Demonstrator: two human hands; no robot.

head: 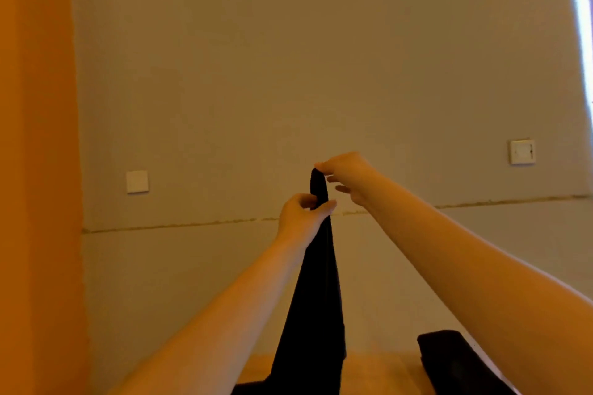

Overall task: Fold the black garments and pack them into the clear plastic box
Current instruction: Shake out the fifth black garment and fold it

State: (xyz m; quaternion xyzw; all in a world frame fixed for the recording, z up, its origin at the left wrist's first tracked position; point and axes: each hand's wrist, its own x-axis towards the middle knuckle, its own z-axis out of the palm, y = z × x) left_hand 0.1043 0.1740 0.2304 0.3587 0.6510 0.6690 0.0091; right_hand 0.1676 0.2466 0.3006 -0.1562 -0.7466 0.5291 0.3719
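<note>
Head view shows both arms stretched forward and up toward a plain beige wall, holding a long, narrow black fabric garment (316, 292) that hangs down from about the centre of the picture to the lower edge at 6 o'clock. The right hand (348, 178) pinches the very top of the cloth between thumb and fingertip, its other fingers loosely spread. The left hand (303, 215), just below and at 8 o'clock from it, has its thumb and fingers curled round the same strip. A second dark folded black garment (449, 359) lies at 5 o'clock on a pale wooden surface (378, 365), partly hidden by the right forearm. No clear plastic box shows here.

Judging from this, the garment is being held up to straighten before folding. The top pinch is small, so the cloth could slip free and drop in a heap. With the gaze raised, the lower end is out of sight and may drag or bunch unevenly on the surface.
</note>
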